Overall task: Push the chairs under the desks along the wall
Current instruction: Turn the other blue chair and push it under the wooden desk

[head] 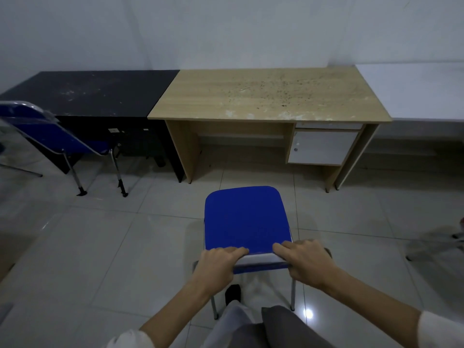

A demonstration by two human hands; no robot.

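**2 hands on 1 chair, desk opening waiting ahead**

2 hands are gripping the top edge of the backrest of a blue chair [247, 217]. The left hand [217, 266] is curling over the left end of the backrest, and the right hand [305, 263] is wrapping the right end, fingers folded down over the front. Both are holding the chair firmly, neither spread wide.

The chair is standing on the tiled floor [113, 247], well short of the wooden desk [263, 94], with bare tiles showing between the seat's front edge and the desk's legs. The seat is facing the open knee space to the left of the desk's white drawer unit [321, 146], so it looks lined up for a straight push forward.

As a judgement, the task is barely begun. This chair is not under any desk yet. A second blue chair [57, 131] is sitting at an angle in front of the black desk [95, 91] on the left, its seat only partly under the top, so it likely needs straightening and pushing in too. At the right edge, part of a chair base [437, 244] is showing near the white desk [414, 89]; too little is in view to say how it stands.
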